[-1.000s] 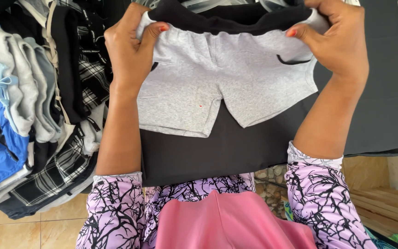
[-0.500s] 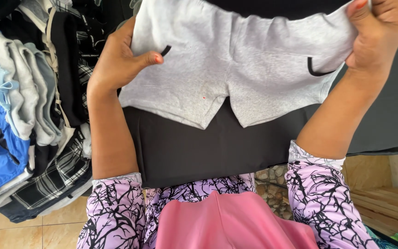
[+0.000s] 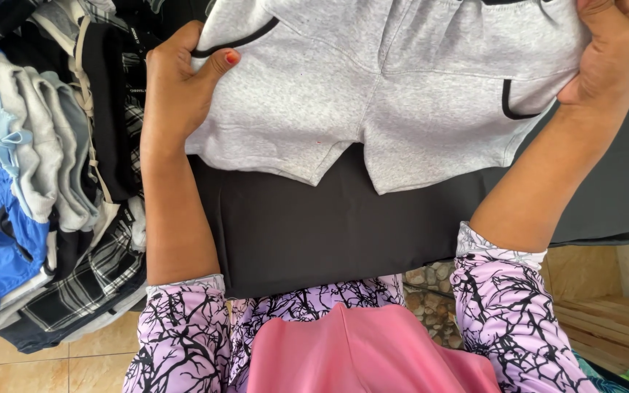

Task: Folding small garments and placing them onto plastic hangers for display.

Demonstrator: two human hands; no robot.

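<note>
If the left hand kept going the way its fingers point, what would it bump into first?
The left hand grips the grey shorts at their left edge, fingers curled up and rightward. Going straight on, it would likely only push further into the shorts' fabric; what lies beyond is hidden.

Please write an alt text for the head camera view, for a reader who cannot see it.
Two hands, left hand and right hand, hold grey shorts by the upper corners over a black cloth. A clothes pile lies to the left.
</note>
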